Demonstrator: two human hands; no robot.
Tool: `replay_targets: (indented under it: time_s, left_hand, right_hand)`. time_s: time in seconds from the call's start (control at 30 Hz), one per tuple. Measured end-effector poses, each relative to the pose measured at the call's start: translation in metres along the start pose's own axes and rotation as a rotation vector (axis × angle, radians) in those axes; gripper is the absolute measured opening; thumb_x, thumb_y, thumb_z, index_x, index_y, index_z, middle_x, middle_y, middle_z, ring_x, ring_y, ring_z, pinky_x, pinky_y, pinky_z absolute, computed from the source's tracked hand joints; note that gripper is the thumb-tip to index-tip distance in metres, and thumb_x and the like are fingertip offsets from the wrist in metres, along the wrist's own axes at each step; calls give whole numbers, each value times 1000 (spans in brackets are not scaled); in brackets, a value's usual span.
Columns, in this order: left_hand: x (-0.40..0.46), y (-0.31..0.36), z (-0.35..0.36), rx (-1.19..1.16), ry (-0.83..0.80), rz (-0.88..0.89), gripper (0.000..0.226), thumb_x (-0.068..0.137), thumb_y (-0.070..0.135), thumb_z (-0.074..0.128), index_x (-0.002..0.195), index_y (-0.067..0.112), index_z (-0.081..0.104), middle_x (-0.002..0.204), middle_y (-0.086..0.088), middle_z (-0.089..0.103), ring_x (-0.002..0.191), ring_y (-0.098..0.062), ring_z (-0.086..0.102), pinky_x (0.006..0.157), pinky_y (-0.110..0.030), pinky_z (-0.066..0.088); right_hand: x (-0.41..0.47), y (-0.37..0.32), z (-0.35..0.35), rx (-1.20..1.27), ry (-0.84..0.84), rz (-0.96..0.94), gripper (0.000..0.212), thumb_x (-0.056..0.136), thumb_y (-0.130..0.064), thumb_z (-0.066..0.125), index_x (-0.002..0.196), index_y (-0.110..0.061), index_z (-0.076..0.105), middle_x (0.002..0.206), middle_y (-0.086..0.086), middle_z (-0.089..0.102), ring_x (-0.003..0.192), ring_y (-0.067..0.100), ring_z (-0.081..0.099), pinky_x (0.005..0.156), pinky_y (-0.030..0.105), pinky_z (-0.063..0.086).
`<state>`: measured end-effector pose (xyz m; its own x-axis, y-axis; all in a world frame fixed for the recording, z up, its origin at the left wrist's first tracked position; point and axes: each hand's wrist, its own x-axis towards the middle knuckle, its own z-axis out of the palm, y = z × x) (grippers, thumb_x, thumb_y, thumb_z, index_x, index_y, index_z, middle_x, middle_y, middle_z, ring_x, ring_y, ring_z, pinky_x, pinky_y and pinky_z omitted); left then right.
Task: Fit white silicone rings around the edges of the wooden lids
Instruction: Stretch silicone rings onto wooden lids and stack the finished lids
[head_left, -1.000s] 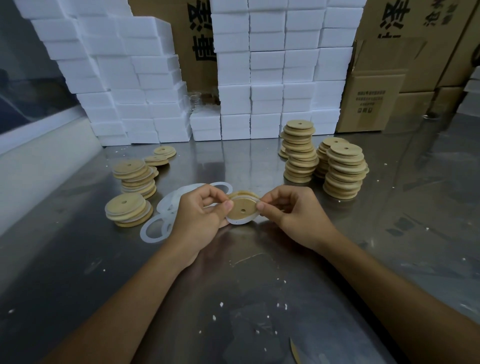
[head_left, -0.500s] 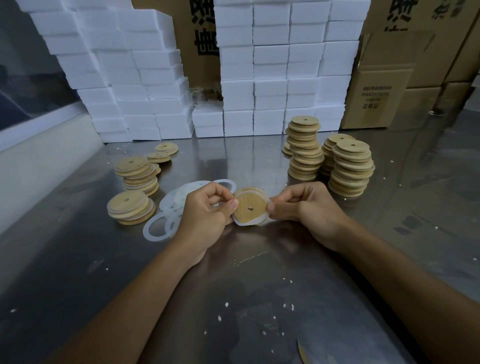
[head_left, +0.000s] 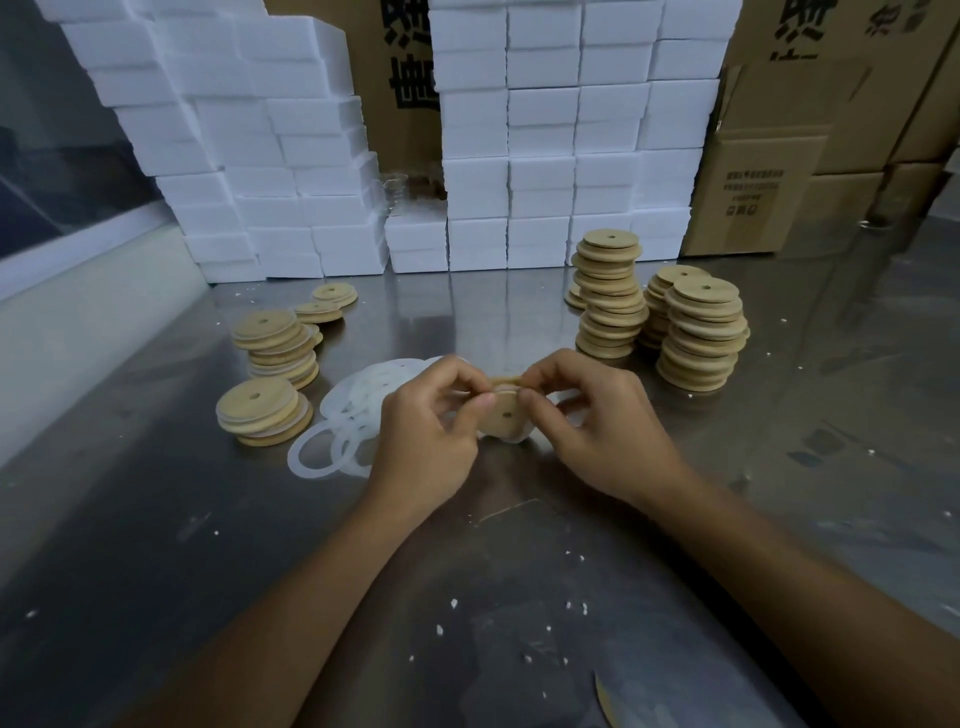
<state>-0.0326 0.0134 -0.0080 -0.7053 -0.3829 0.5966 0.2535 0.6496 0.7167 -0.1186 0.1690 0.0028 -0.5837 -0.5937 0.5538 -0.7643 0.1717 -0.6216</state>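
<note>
Head view: left hand (head_left: 426, 441) and right hand (head_left: 597, 426) each grip-pinch one wooden lid (head_left: 501, 413).

- A round wooden lid (head_left: 503, 413) with a small centre hole is tilted up, face toward the camera, a white silicone ring (head_left: 514, 437) showing at its lower edge.
- Loose white rings (head_left: 353, 415) lie overlapping, flat on the desk, left of it.
- Tall lid stacks (head_left: 701, 335) stand right; shorter stacks (head_left: 265, 410) left.

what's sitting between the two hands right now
In the head view, a wooden lid with a white silicone ring, pinched between the left hand and right hand.
</note>
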Motion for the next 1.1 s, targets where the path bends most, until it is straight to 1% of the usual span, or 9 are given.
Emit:
replay_targets:
  time_s: [0.13, 0.23, 0.37, 0.47, 0.57, 0.67, 0.83, 0.93, 1.1]
  left_hand:
    - [2, -2, -1, -80, 10, -120, 34, 85, 3, 70, 74, 34, 61, 83, 14, 68, 80, -9, 70, 67, -24, 57]
    - [2, -1, -3, -113, -3, -147, 36, 85, 1, 70, 73, 34, 60, 83, 13, 69, 81, -11, 71, 65, -25, 58]
    - [3, -1, -4, -115, -19, -153, 34, 84, 0, 70, 74, 31, 60, 82, 12, 69, 81, -12, 71, 68, -28, 59]
    - [1, 1, -4, -114, -29, -143, 33, 83, -2, 70, 74, 28, 61, 80, 14, 68, 81, -9, 70, 70, -22, 57]
    - [0, 1, -5, -135, -37, -159, 32, 83, -3, 70, 74, 26, 61, 79, 16, 68, 81, -9, 70, 70, -20, 55]
    - [0, 0, -5, -162, -35, -170, 28, 85, -3, 68, 77, 23, 60, 82, 10, 68, 81, -12, 70, 72, -24, 56]
    - [0, 1, -7, -193, -39, -162, 23, 88, 2, 67, 84, 24, 61, 92, 2, 68, 87, -18, 70, 77, -34, 58]
    - [1, -1, -8, -237, -19, -232, 19, 88, 1, 66, 84, 18, 60, 97, -10, 68, 89, -25, 71, 81, -50, 59]
    - [2, 2, -8, -300, -3, -310, 20, 88, -5, 64, 81, 13, 60, 102, -15, 65, 93, -32, 70, 85, -56, 56]
  right_hand:
    - [0, 6, 2, 149, 33, 156, 10, 88, -14, 74, 90, -9, 66, 84, -5, 72, 78, 6, 70, 70, 21, 56]
    - [2, 5, 3, 246, 27, 226, 7, 85, -10, 75, 85, -7, 69, 82, 2, 75, 76, 13, 73, 71, 26, 59]
    - [2, 3, 0, 523, 37, 393, 9, 83, -3, 75, 82, 4, 70, 78, 22, 73, 69, 21, 68, 70, 29, 59]
    - [1, 1, -4, 649, 32, 523, 7, 81, 0, 75, 77, 2, 71, 88, 37, 66, 76, 30, 65, 78, 36, 60]
    - [1, -2, -7, 641, 16, 546, 7, 80, 1, 76, 75, -1, 72, 85, 31, 70, 77, 31, 68, 77, 35, 61]
    - [0, -6, -4, 484, 30, 455, 5, 82, -1, 76, 79, 0, 72, 77, 21, 74, 72, 29, 70, 74, 38, 60]
    - [-6, -15, 11, 264, 77, 330, 4, 86, -9, 74, 88, -6, 72, 80, 3, 75, 74, 15, 72, 76, 38, 61]
    - [-7, -17, 13, 245, 91, 312, 7, 87, -13, 74, 91, -8, 72, 83, 0, 74, 78, 11, 71, 77, 32, 60]
    - [-5, -13, 10, 296, 79, 386, 9, 85, -11, 76, 90, -3, 74, 84, 7, 76, 79, 20, 73, 76, 32, 61]
